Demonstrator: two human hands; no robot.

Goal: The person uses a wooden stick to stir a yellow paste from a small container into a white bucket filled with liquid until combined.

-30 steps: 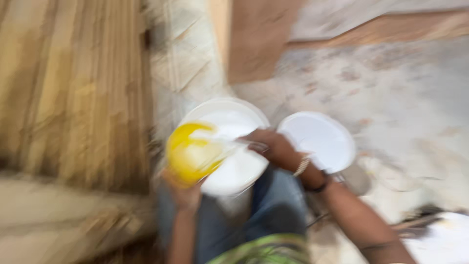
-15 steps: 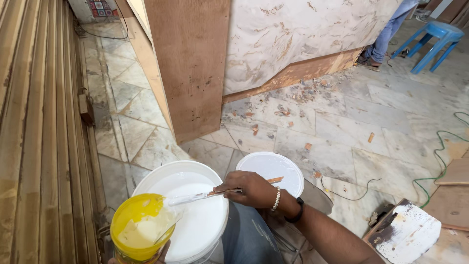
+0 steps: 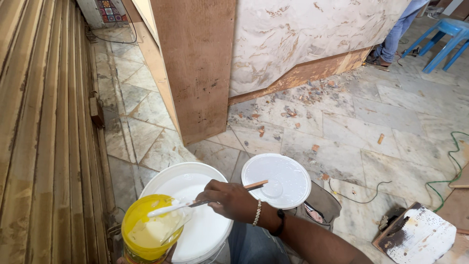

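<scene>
Right hand [image 3: 229, 199] is gripping a brush [image 3: 195, 203], wiping paint into the yellow cup [image 3: 149, 233] over the white bucket [image 3: 195, 215]. Cup partly filled; bucket open, lid [image 3: 276, 180] lying beside. Left hand mostly hidden under the cup.

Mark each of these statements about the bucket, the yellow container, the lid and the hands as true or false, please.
1. The right hand holds a paint-coated stick over the white bucket. True.
2. The small container beside the bucket is blue. False: it is yellow, with pale paint inside.
3. The round white lid lies off the bucket, to its right. True.
4. The bucket is empty. False: it is filled with white paint.
5. A green cable lies on the floor at the right. True.
6. The left hand is raised high above the lid. False: it is at the bottom edge, under the yellow container.
</scene>
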